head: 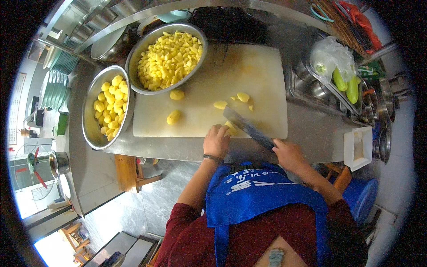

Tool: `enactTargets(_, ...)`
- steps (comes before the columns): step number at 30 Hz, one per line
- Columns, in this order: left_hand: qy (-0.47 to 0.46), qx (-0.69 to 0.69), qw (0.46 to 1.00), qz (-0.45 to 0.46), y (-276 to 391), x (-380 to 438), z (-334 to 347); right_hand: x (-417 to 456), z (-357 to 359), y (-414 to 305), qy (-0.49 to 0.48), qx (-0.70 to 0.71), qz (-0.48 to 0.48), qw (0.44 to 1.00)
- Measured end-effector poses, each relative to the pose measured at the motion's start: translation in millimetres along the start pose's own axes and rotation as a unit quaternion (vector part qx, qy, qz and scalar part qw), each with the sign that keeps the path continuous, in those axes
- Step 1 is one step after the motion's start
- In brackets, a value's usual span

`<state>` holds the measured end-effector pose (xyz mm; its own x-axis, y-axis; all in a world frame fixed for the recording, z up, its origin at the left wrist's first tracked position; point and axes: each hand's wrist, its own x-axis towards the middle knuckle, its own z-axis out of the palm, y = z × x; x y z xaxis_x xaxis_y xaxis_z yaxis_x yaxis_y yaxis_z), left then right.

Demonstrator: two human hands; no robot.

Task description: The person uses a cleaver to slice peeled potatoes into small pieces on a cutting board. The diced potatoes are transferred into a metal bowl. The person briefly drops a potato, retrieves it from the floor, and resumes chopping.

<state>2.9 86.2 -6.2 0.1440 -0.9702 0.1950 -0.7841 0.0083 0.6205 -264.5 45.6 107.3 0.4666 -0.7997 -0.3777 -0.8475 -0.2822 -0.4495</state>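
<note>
My right hand (289,154) grips the handle of a kitchen knife (248,126), its dark blade slanting up and left over the white cutting board (206,125). Close to the board's front edge, my left hand (217,139) holds a peeled potato piece (230,128) with bent fingers, right beside the blade. A cut potato piece (220,104) lies by the blade's tip. Further right are another cut piece (243,97) and small scraps. Two whole peeled potatoes, one nearer (173,117) and one further back (177,94), rest on the left half of the board.
A steel bowl (131,75) of potato chunks sits over the board's back left corner. Left of it stands a bowl (87,120) of whole peeled potatoes. Steel trays (300,81) with green vegetables (352,89) and a plastic bag are at right, near a white container (348,150).
</note>
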Motion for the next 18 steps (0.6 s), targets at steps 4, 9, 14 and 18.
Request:
enactTargets(4, 0.014, 0.006, 1.0, 0.013, -1.3, -3.1, 3.8, -4.2, 19.8, 3.2, 0.046, 0.0, -0.05, 0.998)
enactTargets(9, 0.037, 0.01, 0.999, 0.027, -6.8, -5.6, 10.2, -10.5, 11.7, -11.2, 0.032, -0.014, -0.032, 0.999)
enactTargets(14, 0.029, 0.011, 0.999, 0.029, -7.1, -5.6, 9.3, -13.0, 11.9, -13.5, 0.007, -0.009, -0.051, 0.999)
enactTargets(18, 0.032, 0.009, 0.999, 0.028, -6.4, -5.6, 8.4, -11.2, 17.7, -14.0, -0.017, -0.038, -0.038, 0.998)
